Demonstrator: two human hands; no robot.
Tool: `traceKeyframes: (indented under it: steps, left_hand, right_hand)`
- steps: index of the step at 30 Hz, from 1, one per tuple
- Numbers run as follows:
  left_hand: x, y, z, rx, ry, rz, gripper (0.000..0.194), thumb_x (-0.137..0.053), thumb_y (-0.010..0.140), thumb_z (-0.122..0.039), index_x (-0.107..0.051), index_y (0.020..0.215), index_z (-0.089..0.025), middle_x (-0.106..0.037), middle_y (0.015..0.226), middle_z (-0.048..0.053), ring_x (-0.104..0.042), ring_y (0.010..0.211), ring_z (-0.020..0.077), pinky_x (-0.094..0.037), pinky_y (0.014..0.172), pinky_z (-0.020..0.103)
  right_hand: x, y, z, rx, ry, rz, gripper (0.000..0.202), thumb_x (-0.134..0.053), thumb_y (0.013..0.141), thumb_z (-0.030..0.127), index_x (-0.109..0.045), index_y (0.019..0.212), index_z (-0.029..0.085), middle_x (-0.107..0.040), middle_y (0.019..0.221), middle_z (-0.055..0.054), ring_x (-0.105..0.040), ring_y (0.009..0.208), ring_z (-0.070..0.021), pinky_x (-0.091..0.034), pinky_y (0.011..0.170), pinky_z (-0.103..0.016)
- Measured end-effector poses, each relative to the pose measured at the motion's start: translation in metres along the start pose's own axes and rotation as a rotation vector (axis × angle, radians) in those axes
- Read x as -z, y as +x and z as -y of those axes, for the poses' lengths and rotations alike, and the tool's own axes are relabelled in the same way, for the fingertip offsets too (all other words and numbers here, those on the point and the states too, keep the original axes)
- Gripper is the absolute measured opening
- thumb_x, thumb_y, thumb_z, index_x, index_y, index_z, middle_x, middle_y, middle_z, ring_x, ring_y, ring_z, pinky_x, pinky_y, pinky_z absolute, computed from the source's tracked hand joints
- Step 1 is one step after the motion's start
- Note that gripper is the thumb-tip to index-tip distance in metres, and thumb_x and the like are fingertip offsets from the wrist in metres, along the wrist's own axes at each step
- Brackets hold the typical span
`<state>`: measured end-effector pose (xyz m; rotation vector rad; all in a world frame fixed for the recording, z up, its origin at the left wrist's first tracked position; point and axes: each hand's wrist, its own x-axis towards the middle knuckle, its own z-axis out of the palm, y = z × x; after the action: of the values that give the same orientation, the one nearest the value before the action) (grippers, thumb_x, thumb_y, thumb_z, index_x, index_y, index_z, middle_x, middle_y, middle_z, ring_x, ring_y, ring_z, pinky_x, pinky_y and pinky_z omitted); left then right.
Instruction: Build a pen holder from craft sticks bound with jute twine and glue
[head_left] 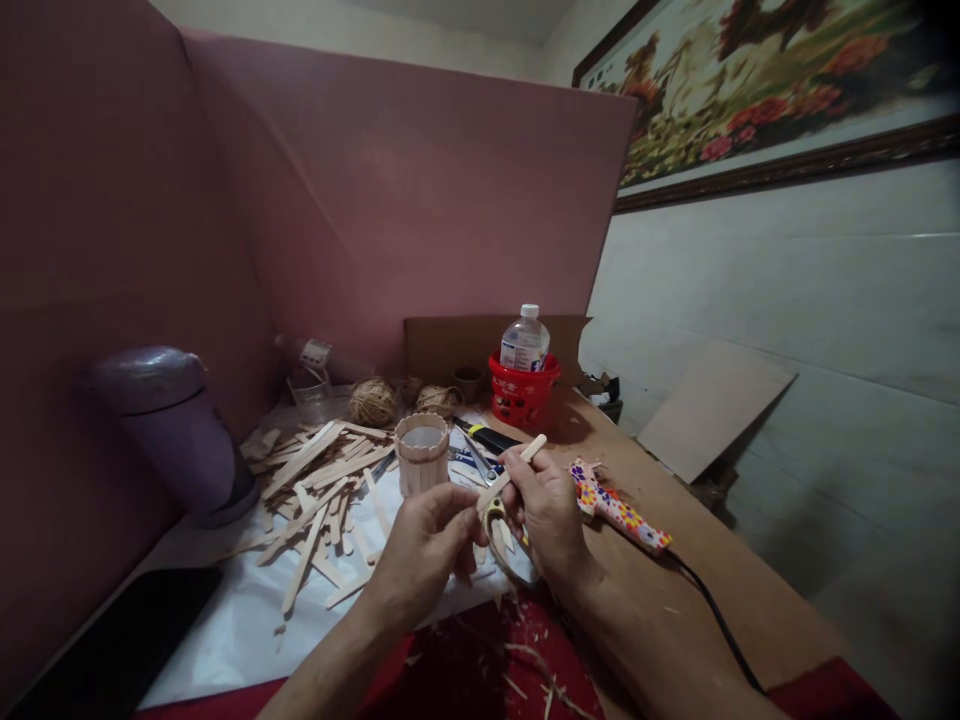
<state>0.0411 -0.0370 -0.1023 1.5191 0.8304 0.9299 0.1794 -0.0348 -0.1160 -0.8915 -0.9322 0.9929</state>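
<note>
A pale craft stick (534, 449) slants up between my hands at the centre. My right hand (551, 505) is closed on its upper part. The fingertips of my left hand (424, 550) are pinched at the stick's lower end. Below the stick is a curved, ring-like object (506, 562), partly covered by my fingers, so its full shape is unclear. Just beyond my left hand stands a round cup covered in wooden sticks (422, 465). Scissors (480, 460) and a black and yellow cutter (493, 438) lie behind my hands.
Loose sticks (315, 510) are heaped on the left. Twine balls (373, 402), a red bucket (525, 388) and a bottle (526, 340) stand at the back. A flowered glue gun (619, 512) with a cord lies right, a purple container (176, 440) and black flat object (120, 640) left.
</note>
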Motion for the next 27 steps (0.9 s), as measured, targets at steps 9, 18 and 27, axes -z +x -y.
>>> traceKeyframes:
  steps: [9, 18, 27]
  left_hand:
    - [0.001, 0.0, 0.005, 0.022, -0.061, 0.019, 0.027, -0.054, 0.082, -0.039, -0.059, 0.075, -0.013, -0.058, 0.059, 0.0, -0.049, 0.037, 0.0082, -0.041, 0.035, 0.021]
    - [0.001, 0.002, -0.003, 0.142, -0.357, 0.056, 0.017, -0.056, 0.08, -0.024, -0.063, 0.081, -0.009, -0.067, 0.065, 0.005, -0.057, 0.046, 0.011, -0.051, 0.042, 0.023]
    - [0.003, 0.003, 0.004, 0.12, -0.387, 0.058, 0.019, -0.06, 0.081, -0.03, -0.063, 0.079, -0.011, -0.067, 0.061, 0.004, -0.058, 0.042, 0.0119, -0.05, 0.039, 0.023]
  right_hand:
    - [-0.003, 0.001, 0.004, -0.099, 0.084, 0.058, 0.036, -0.066, 0.076, 0.051, -0.055, 0.076, 0.017, -0.05, 0.049, 0.008, -0.034, 0.033, -0.0028, -0.027, 0.029, -0.013]
    - [0.0, 0.002, 0.003, -0.083, 0.076, 0.081, 0.029, -0.063, 0.08, 0.045, -0.057, 0.079, 0.017, -0.049, 0.048, 0.008, -0.034, 0.033, -0.0026, -0.026, 0.029, -0.012]
    - [-0.001, 0.002, 0.0, -0.053, 0.127, 0.118, 0.028, -0.061, 0.083, 0.044, -0.055, 0.076, 0.017, -0.051, 0.046, 0.008, -0.035, 0.031, -0.003, -0.03, 0.028, -0.013]
